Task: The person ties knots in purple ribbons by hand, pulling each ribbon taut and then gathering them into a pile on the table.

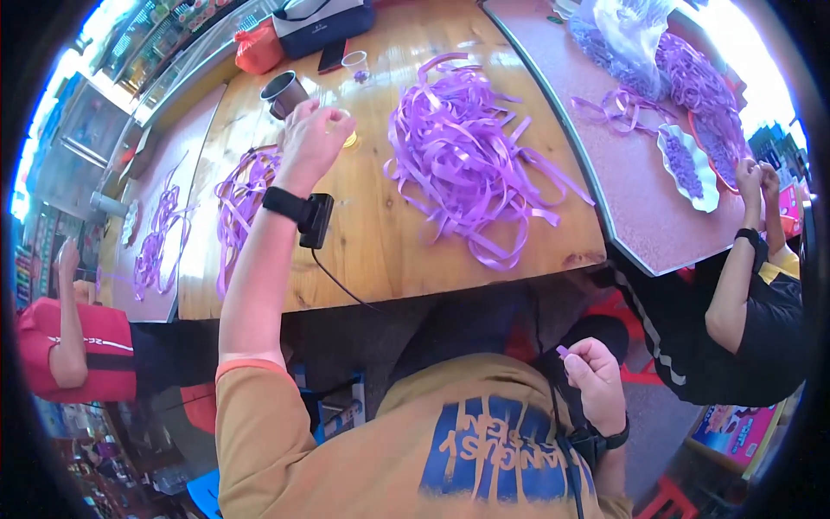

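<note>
My left hand is raised over the table, wrist in a black band. Its fingers are bent together beside a small yellow round thing; what they pinch, if anything, is too small to make out. Low in front of my body, my right hand pinches a short piece of purple ribbon between thumb and finger. A large loose heap of purple ribbon lies on the wooden table. Left of it, partly behind my left arm, is a smaller bunch of purple ribbon.
A dark metal mug, a clear plastic cup, a phone, a red bag and a blue bag stand at the back. Co-workers sit on both sides. On the right table is a white dish of purple pieces.
</note>
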Demonstrator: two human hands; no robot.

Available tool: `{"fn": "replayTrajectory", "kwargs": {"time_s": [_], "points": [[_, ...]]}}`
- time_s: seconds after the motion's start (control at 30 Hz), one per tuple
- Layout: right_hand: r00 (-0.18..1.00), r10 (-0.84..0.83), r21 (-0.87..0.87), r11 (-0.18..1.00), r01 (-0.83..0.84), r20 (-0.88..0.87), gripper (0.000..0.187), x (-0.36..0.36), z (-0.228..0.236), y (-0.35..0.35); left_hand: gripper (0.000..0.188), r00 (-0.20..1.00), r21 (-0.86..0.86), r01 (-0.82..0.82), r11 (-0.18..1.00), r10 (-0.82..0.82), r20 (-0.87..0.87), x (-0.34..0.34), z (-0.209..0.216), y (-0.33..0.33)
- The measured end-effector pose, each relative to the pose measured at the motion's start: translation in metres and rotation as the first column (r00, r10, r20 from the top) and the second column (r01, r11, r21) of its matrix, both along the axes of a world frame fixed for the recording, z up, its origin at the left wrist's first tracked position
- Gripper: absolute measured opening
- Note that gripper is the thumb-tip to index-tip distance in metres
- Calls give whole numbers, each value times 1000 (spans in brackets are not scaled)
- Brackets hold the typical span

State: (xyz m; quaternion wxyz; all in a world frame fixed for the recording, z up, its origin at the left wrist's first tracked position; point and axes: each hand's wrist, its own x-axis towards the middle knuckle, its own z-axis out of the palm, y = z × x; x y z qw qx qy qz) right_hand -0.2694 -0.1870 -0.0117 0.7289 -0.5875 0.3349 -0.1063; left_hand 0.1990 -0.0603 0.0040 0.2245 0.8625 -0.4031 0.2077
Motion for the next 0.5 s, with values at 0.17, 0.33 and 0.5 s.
{"fn": "replayTrajectory", "kwargs": {"time_s": [0.17,0.33,0.5], "points": [[997,-82,72,994,82,0,4,-16,-3,0,41,993,318,-116,941,114,27,26,-23,-21],[997,-74,67,995,75,-9,5,-19,-10,-2,35,984,327,39,944,22,-179,37,-21,-23],[999,-42,68,997,41,5,7,-16,-2,-7,31,999,210,-26,977,34,-35,20,-2,-22]]}}
